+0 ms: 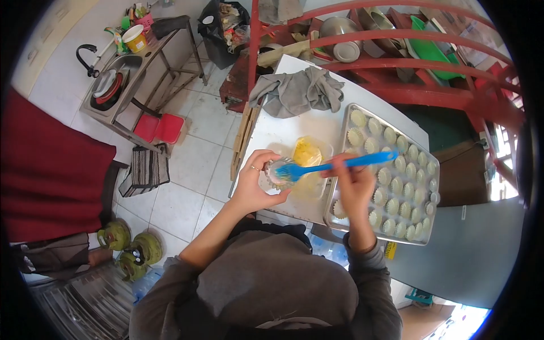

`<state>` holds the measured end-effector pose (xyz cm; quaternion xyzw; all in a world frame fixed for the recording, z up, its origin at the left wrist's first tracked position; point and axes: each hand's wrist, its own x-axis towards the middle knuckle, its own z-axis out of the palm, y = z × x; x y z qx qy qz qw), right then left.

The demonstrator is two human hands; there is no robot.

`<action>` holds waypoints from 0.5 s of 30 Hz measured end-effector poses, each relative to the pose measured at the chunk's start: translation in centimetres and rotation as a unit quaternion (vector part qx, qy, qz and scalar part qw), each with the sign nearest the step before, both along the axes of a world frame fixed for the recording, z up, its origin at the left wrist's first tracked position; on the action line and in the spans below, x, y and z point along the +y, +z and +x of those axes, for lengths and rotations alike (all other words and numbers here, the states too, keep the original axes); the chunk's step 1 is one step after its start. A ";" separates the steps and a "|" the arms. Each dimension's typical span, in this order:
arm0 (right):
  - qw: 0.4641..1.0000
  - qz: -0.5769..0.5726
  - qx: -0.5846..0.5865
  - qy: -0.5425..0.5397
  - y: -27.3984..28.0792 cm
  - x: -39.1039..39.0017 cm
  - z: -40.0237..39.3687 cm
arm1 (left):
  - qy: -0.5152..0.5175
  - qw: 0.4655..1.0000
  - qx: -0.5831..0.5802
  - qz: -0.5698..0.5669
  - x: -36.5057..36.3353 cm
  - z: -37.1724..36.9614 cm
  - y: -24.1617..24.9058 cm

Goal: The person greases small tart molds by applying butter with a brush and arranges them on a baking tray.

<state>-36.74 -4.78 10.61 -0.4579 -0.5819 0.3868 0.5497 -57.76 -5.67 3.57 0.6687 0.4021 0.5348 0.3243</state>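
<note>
My left hand (253, 184) grips a small fluted metal tart mould (271, 180) by its rim, tilted toward me. In my right hand (354, 184) is a blue pastry brush (317, 168), held by the handle, with its bristles inside the mould. Behind the brush sits a clear plastic container (314, 184) with a yellow, fat-like substance (306, 151) in it. To the right lies a large metal baking tray (347, 127) with rows of fluted moulds (383, 176) on it. My right hand is over the tray's left edge.
A crumpled grey cloth (297, 93) lies on the white table (266, 133). Red metal shelving (408, 37) with bowls and a green basin (428, 51) stands behind. At left are a sink (127, 65), a red stool (169, 128) and green gas cylinders (146, 248).
</note>
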 end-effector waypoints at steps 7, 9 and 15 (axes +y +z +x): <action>0.933 0.256 -0.248 0.050 1.7 -3.2 -1.5 | 0.026 0.999 0.028 0.037 0.0 0.8 1.0; 0.921 0.264 -0.264 0.113 2.0 -3.9 -2.4 | 0.031 0.997 0.033 0.058 0.3 1.0 0.9; 0.955 0.205 -0.213 0.012 1.8 -3.2 -1.4 | 0.039 0.994 0.034 0.100 0.4 1.1 1.3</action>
